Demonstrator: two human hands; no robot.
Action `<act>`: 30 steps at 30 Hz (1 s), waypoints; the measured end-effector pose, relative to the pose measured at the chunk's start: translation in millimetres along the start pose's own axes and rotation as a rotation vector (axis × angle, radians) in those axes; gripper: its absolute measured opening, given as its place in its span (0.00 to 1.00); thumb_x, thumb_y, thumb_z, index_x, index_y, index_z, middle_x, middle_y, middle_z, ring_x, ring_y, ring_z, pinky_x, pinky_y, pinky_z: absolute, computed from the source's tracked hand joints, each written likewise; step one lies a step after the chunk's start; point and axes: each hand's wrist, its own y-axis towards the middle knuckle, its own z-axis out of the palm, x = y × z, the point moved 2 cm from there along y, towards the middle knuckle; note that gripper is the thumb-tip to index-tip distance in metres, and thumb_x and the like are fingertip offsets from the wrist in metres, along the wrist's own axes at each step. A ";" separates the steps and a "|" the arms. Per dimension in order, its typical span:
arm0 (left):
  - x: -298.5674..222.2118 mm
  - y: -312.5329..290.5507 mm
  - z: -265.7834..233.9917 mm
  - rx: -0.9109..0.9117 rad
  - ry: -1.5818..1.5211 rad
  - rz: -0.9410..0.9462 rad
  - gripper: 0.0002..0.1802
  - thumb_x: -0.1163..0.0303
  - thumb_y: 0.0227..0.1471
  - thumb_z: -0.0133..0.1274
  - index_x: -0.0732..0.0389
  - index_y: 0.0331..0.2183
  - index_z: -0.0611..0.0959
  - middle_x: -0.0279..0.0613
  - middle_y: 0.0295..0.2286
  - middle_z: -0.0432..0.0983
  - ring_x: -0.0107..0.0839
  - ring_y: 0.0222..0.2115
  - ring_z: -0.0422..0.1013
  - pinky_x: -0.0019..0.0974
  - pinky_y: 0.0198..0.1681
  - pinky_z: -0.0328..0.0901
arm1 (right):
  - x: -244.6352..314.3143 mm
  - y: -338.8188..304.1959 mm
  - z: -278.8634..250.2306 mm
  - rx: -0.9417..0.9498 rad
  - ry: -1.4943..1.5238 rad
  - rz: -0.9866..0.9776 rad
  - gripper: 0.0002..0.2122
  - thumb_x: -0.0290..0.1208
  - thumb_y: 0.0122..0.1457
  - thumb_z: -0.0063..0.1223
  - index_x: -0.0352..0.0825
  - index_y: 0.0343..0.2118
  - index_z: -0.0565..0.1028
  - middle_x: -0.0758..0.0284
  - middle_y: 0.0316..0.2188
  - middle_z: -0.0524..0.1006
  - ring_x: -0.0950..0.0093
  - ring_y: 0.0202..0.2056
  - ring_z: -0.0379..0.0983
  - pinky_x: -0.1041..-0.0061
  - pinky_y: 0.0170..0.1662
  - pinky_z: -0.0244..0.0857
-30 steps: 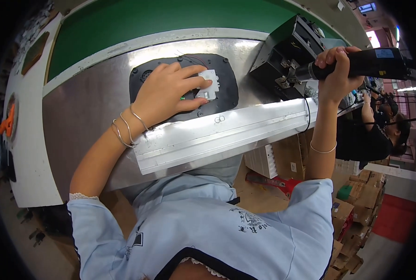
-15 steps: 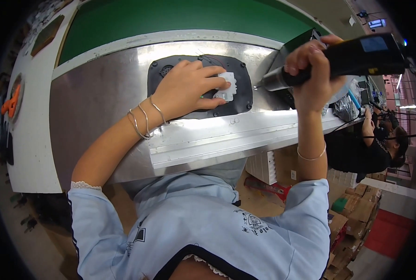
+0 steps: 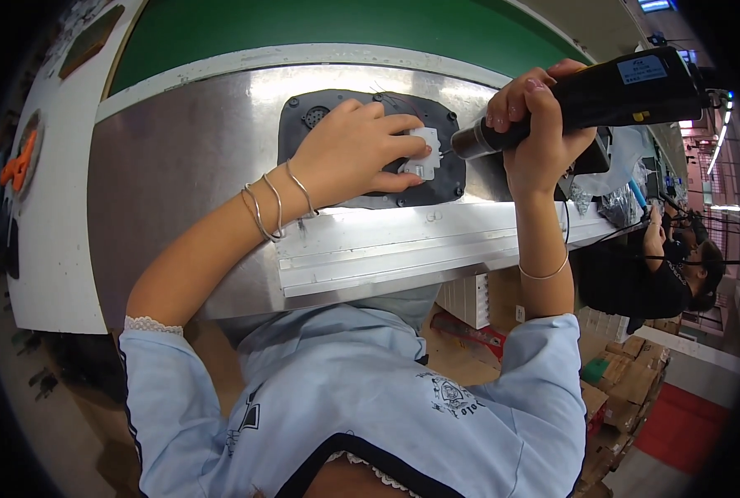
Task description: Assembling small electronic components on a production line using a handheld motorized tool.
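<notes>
My left hand [image 3: 357, 153] lies over a dark grey plastic panel [image 3: 442, 187] on the metal worktop. Its thumb and fingers grip a small white plastic block [image 3: 424, 148] at the panel's right part. A round grille [image 3: 314, 117] and thin wires [image 3: 386, 98] show beyond the hand. In my right hand [image 3: 540, 133] is a black electric screwdriver [image 3: 610, 98], held almost level with its metal nose pointing left. The tip of its bit is close to the white block's right edge; whether they touch I cannot tell. My left palm hides part of the panel.
A metal rail [image 3: 378, 253] runs along the worktop's near edge. Green matting [image 3: 320, 37] lies beyond. An orange tool [image 3: 19, 162] rests at far left. On the right are plastic bags [image 3: 620, 203] and a person in black [image 3: 631, 278]; cardboard boxes [image 3: 623, 378] stand below.
The screwdriver has moved left, bringing its bit to the white block's edge. My left hand, the block and the panel appear slightly farther right in the picture, with the grip unchanged.
</notes>
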 end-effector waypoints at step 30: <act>-3.9 2.8 -4.7 0.028 0.021 0.010 0.16 0.50 0.48 0.57 0.46 0.37 0.81 0.27 0.44 0.74 0.31 0.33 0.69 0.35 0.40 0.62 | 58.5 23.2 -110.6 -0.186 -0.336 -0.187 0.07 0.17 0.53 0.50 0.29 0.34 0.67 0.65 0.16 0.65 0.75 0.16 0.63 0.74 0.21 0.60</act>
